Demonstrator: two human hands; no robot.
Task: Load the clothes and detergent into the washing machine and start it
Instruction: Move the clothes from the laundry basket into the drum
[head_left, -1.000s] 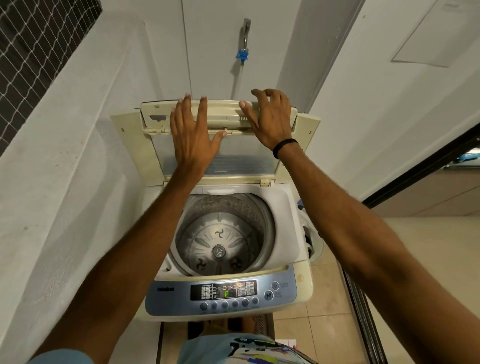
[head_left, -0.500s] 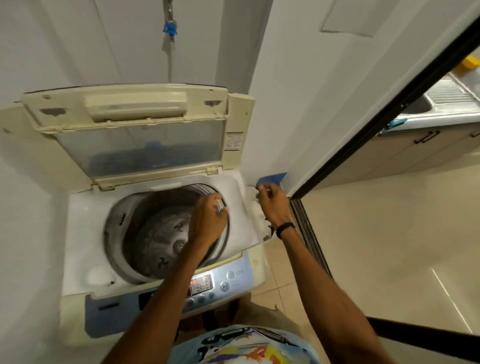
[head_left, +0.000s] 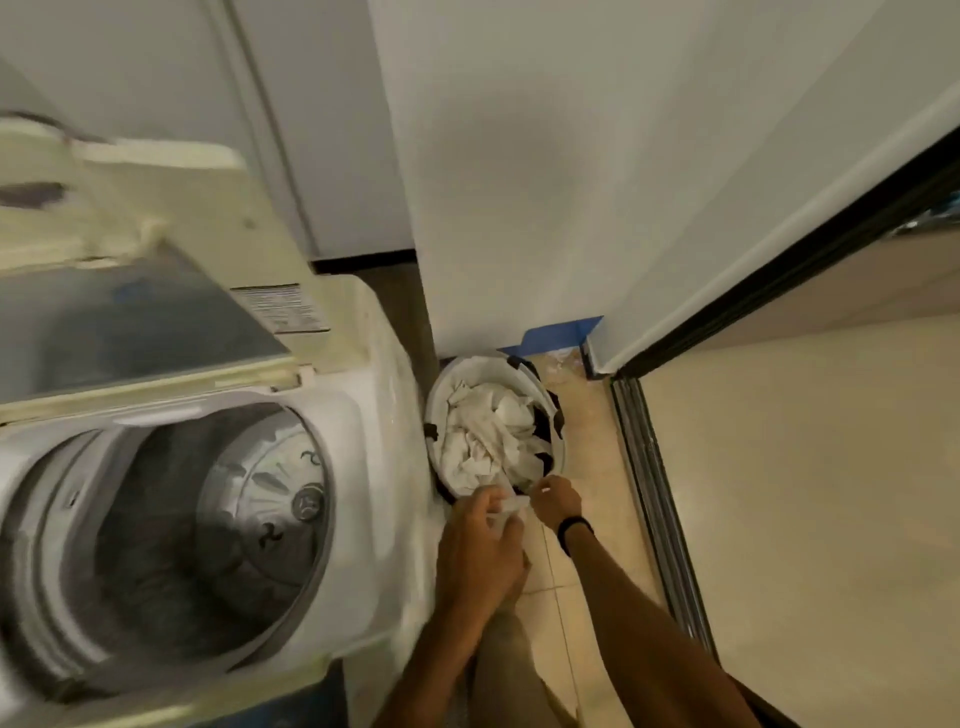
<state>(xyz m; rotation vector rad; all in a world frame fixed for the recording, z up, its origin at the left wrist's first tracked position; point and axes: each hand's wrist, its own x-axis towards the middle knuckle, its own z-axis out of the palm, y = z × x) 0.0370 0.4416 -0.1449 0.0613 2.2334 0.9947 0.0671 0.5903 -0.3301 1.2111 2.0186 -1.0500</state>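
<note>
The top-loading washing machine (head_left: 384, 467) stands at the left with its lid (head_left: 156, 249) raised, and its drum (head_left: 218, 519) holds no clothes. On the floor to its right sits a round laundry basket (head_left: 447, 384) full of white clothes (head_left: 488, 431). My left hand (head_left: 480, 551) is at the basket's near rim, its fingers closed on a piece of white cloth. My right hand (head_left: 553, 499), with a black wristband, pinches the same white cloth at the rim. No detergent is in view.
A white wall corner stands behind the basket, with a blue strip (head_left: 561, 332) at its base. A dark sliding-door track (head_left: 654, 499) runs along the tiled floor on the right. My knee shows below my left hand.
Both hands left the raised lid, came down past the drum and moved right to the laundry basket, where they took hold of white cloth. The view swung right and down.
</note>
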